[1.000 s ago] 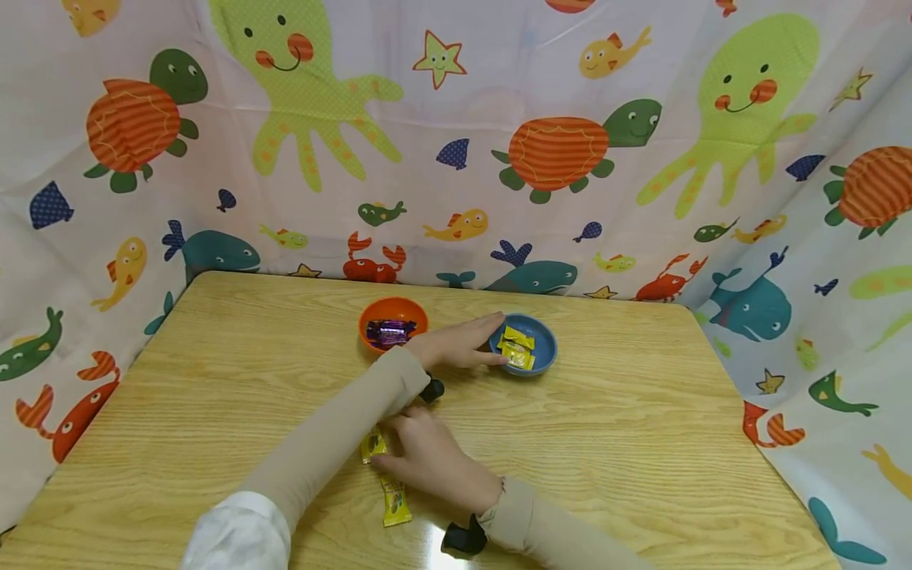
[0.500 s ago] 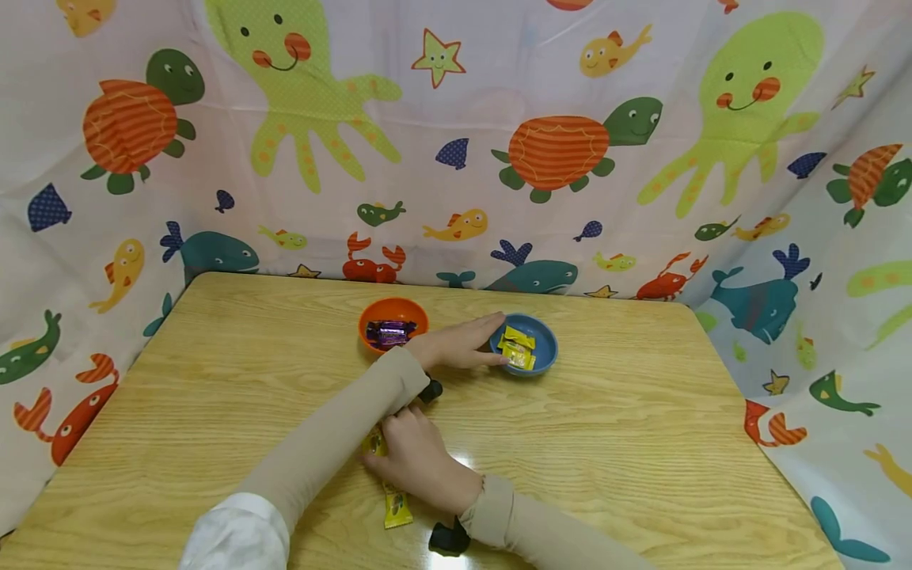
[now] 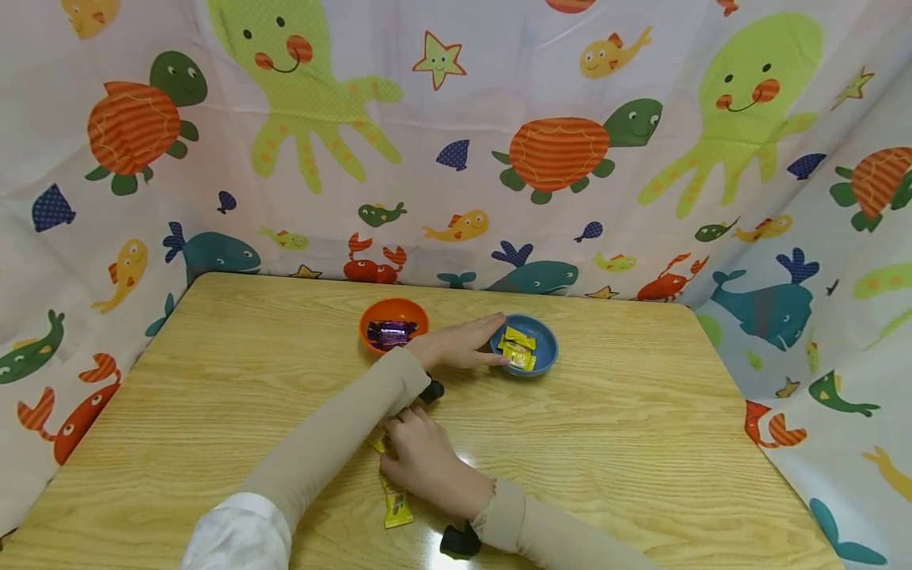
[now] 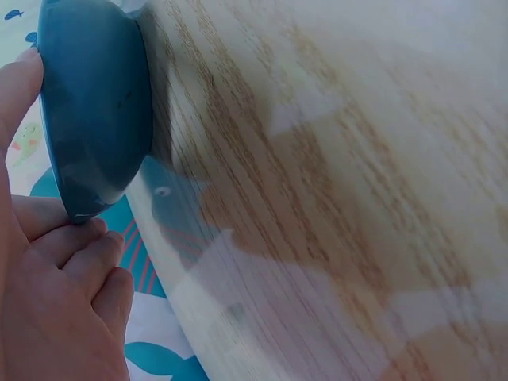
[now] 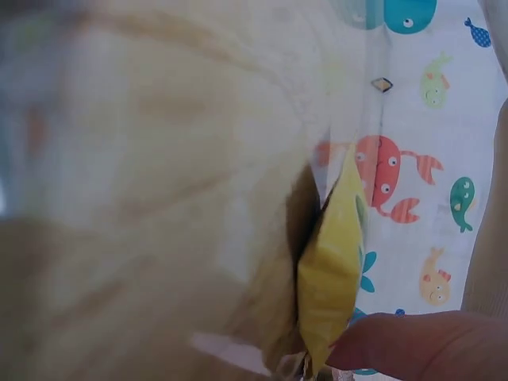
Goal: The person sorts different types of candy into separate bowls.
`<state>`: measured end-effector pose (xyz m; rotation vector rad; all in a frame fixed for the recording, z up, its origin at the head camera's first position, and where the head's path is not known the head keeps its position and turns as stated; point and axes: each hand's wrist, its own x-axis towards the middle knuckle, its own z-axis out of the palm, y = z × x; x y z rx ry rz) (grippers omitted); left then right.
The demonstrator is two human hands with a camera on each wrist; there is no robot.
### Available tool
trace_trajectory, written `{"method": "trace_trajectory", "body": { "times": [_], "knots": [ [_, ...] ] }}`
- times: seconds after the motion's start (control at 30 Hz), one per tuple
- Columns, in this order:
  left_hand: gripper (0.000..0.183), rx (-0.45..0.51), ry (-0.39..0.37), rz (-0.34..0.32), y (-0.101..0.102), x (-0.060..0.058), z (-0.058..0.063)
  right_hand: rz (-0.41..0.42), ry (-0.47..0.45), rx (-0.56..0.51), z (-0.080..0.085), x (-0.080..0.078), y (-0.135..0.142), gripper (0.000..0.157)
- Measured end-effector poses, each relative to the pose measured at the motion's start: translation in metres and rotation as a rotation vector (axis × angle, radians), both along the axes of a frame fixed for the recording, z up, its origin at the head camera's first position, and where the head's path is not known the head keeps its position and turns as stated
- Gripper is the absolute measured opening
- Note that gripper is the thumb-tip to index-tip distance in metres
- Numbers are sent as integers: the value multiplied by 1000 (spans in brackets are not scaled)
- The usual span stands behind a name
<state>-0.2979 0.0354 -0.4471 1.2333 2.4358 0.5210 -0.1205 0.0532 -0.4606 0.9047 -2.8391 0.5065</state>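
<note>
My left hand [image 3: 459,346] reaches across to the blue bowl [image 3: 547,348], which holds several yellow-wrapped candies [image 3: 518,348]. Thumb and fingers grip the bowl's near left side, with the thumb at its rim; the left wrist view shows the other fingers bent below the bowl [image 4: 99,111]. Under the left forearm, my right hand [image 3: 431,467] pinches a yellow wrapped candy [image 3: 377,440], mostly covered by fingers and sleeve. In the right wrist view its thumb presses the end of this candy [image 5: 333,270]. A second yellow candy [image 3: 397,507] lies on the table just below that hand.
An orange bowl [image 3: 363,323] with purple-wrapped candies [image 3: 389,334] stands left of the blue bowl, right behind the left wrist. The left forearm [image 3: 335,427] crosses over the right hand's fingertips. A sea-animal curtain [image 3: 427,142] borders the wooden table [image 3: 627,443].
The right hand's thumb has moved in against the upper yellow candy, and its fingers have drawn together on it. The left hand stays at the blue bowl.
</note>
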Motion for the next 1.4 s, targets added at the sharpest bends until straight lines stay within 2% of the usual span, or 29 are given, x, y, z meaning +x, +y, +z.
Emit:
{"method": "trace_trajectory", "body": {
  "times": [0.27,0.57,0.93,1.17,1.4],
  "knots": [
    [92,2,-2,0,0,0,-1,40,0,-2,1,2,9,38],
    [94,4,-2,7,0,0,-1,43,1,5,2,5,18,28],
    [92,2,-3,5,0,2,1,27,9,16,3,5,19,26],
    [92,4,0,0,1,1,1,16,5,-5,-1,2,19,14],
    [93,-4,-8,11,0,1,0,23,-10,-33,1,1,29,17]
  ]
}}
